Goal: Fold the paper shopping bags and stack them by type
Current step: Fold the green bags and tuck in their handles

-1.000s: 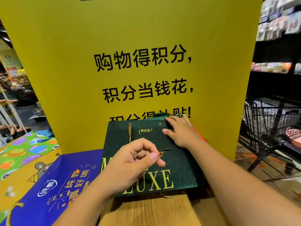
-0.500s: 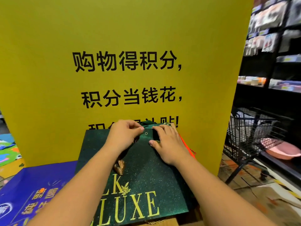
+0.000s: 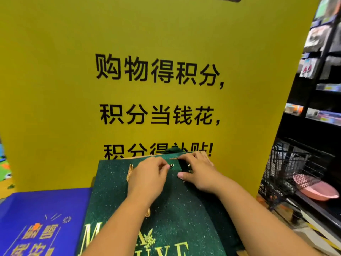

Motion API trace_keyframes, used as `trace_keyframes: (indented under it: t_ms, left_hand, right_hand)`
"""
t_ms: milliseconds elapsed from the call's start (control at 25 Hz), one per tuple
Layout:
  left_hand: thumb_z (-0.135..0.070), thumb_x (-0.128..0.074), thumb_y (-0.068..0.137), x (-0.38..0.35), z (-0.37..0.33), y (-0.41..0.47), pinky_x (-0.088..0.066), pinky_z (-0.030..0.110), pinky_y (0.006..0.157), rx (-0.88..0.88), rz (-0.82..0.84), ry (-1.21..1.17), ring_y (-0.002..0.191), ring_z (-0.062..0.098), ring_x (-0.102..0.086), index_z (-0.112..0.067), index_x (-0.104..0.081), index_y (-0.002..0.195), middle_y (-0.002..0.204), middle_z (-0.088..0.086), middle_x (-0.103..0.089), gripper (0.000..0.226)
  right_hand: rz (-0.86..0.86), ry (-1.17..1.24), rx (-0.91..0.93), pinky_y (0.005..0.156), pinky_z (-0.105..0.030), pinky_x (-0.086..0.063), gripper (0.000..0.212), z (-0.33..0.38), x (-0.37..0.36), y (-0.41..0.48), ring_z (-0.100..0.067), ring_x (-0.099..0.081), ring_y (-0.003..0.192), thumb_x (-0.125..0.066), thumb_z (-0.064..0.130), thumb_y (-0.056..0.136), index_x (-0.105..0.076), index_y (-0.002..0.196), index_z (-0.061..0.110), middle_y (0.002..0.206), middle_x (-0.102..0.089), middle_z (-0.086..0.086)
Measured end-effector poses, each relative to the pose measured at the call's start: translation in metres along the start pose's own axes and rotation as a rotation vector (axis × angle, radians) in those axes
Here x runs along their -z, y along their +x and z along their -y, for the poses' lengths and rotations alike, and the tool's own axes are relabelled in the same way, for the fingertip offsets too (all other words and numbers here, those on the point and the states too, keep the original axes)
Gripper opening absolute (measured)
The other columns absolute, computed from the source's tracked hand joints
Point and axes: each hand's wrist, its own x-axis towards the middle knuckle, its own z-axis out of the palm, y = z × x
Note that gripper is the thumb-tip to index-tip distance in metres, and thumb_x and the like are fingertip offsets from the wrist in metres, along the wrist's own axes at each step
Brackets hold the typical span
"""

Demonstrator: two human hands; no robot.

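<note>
A dark green glitter paper bag [image 3: 184,209] with gold lettering lies flat in front of me, its top edge away from me. My left hand [image 3: 149,176] rests on its upper part, fingertips pinched together at a metal eyelet [image 3: 172,165]. The gold rope handle [image 3: 129,172] runs from the other eyelet under that hand. My right hand [image 3: 200,172] holds the bag's top right rim, thumb on the front face and fingers at the edge. A short bit of gold cord shows by its fingertips. A blue printed paper bag [image 3: 46,215] lies flat to the left.
A tall yellow sign board [image 3: 156,71] with black characters stands directly behind the bags. On the right is a black wire shopping cart [image 3: 287,172] holding a pink dish [image 3: 313,189], with dark store shelves [image 3: 323,108] behind it.
My left hand carried the loose cord end from the bag's middle up to the eyelet. My right hand stayed at the top right rim. The view moved closer and to the right.
</note>
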Motion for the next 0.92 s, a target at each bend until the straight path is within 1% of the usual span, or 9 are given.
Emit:
trace_keyframes:
  t_ms: [160, 280, 360, 520, 640, 720, 800, 880, 920]
  left_hand:
    - [-0.049, -0.049, 0.098, 0.002, -0.001, 0.000, -0.050, 0.034, 0.077, 0.001, -0.021, 0.048, 0.091, 0.012, -0.058, -0.037, -0.062, 0.104, 0.102, -0.015, -0.055, 0.019]
    - [-0.053, -0.045, 0.098, 0.001, -0.003, -0.004, -0.050, 0.032, 0.073, -0.030, -0.036, 0.063, 0.085, 0.010, -0.057, -0.039, -0.060, 0.105, 0.103, -0.015, -0.046, 0.022]
    - [-0.055, -0.041, 0.099, 0.000, -0.005, -0.003, -0.050, 0.033, 0.075, -0.053, -0.035, 0.099, 0.089, 0.011, -0.059, -0.038, -0.057, 0.107, 0.109, -0.016, -0.046, 0.025]
    - [-0.054, -0.038, 0.100, -0.001, -0.005, -0.003, -0.052, 0.037, 0.077, -0.071, -0.034, 0.144, 0.092, 0.013, -0.061, -0.037, -0.058, 0.106, 0.110, -0.015, -0.048, 0.026]
    - [-0.056, -0.039, 0.099, -0.001, -0.008, -0.004, -0.051, 0.036, 0.076, -0.092, -0.055, 0.182, 0.091, 0.015, -0.062, -0.038, -0.058, 0.106, 0.109, -0.015, -0.048, 0.027]
    - [-0.056, -0.043, 0.097, -0.003, -0.008, -0.004, -0.050, 0.034, 0.073, -0.102, -0.093, 0.194, 0.089, 0.013, -0.061, -0.039, -0.061, 0.104, 0.105, -0.015, -0.050, 0.026]
    - [-0.051, -0.057, 0.092, -0.005, -0.007, -0.003, -0.047, 0.031, 0.067, -0.159, -0.179, 0.196, 0.085, 0.013, -0.058, -0.035, -0.068, 0.094, 0.096, -0.015, -0.054, 0.019]
    - [-0.042, -0.073, 0.082, -0.007, -0.003, -0.002, -0.039, 0.033, 0.072, -0.220, -0.279, 0.204, 0.090, 0.017, -0.053, -0.028, -0.071, 0.079, 0.092, -0.011, -0.056, 0.015]
    - [-0.039, -0.078, 0.078, -0.008, -0.002, -0.002, -0.035, 0.035, 0.078, -0.236, -0.315, 0.201, 0.096, 0.020, -0.051, -0.025, -0.068, 0.074, 0.096, -0.008, -0.057, 0.017]
  right_hand:
    - [0.016, 0.046, -0.031, 0.108, -0.043, -0.036, 0.062, 0.006, 0.014, 0.015, -0.023, -0.037, 0.128, -0.077, 0.051, 0.078, -0.049, 0.133, 0.042, 0.131, -0.048, 0.003]
    - [-0.038, 0.143, -0.007, 0.105, -0.038, -0.035, 0.055, -0.002, 0.005, 0.009, -0.015, -0.036, 0.125, -0.079, 0.052, 0.075, -0.050, 0.122, 0.049, 0.126, -0.048, 0.012]
    - [-0.055, 0.156, 0.009, 0.105, -0.037, -0.035, 0.052, -0.004, 0.006, 0.009, -0.013, -0.035, 0.123, -0.080, 0.053, 0.074, -0.048, 0.116, 0.051, 0.121, -0.047, 0.016]
    - [-0.032, 0.125, 0.021, 0.102, -0.038, -0.037, 0.050, 0.002, 0.014, 0.013, -0.015, -0.036, 0.117, -0.080, 0.053, 0.073, -0.043, 0.107, 0.050, 0.117, -0.046, 0.015]
    - [-0.046, 0.103, 0.054, 0.102, -0.038, -0.036, 0.049, 0.008, 0.021, 0.009, -0.016, -0.038, 0.114, -0.081, 0.050, 0.074, -0.043, 0.104, 0.045, 0.113, -0.046, 0.013]
    - [-0.073, 0.102, 0.076, 0.103, -0.039, -0.036, 0.045, 0.013, 0.025, 0.006, -0.014, -0.039, 0.110, -0.082, 0.045, 0.074, -0.046, 0.100, 0.041, 0.111, -0.048, 0.013]
    - [-0.092, 0.156, 0.096, 0.104, -0.042, -0.036, 0.038, 0.015, 0.028, 0.004, -0.014, -0.041, 0.108, -0.083, 0.038, 0.075, -0.048, 0.088, 0.040, 0.108, -0.049, 0.013]
    - [-0.107, 0.237, 0.122, 0.104, -0.046, -0.037, 0.033, 0.013, 0.032, 0.003, -0.014, -0.044, 0.109, -0.083, 0.031, 0.075, -0.052, 0.075, 0.041, 0.106, -0.049, 0.012]
    - [-0.109, 0.289, 0.132, 0.103, -0.046, -0.037, 0.028, 0.011, 0.035, 0.001, -0.014, -0.044, 0.108, -0.081, 0.029, 0.076, -0.056, 0.071, 0.041, 0.104, -0.050, 0.013]
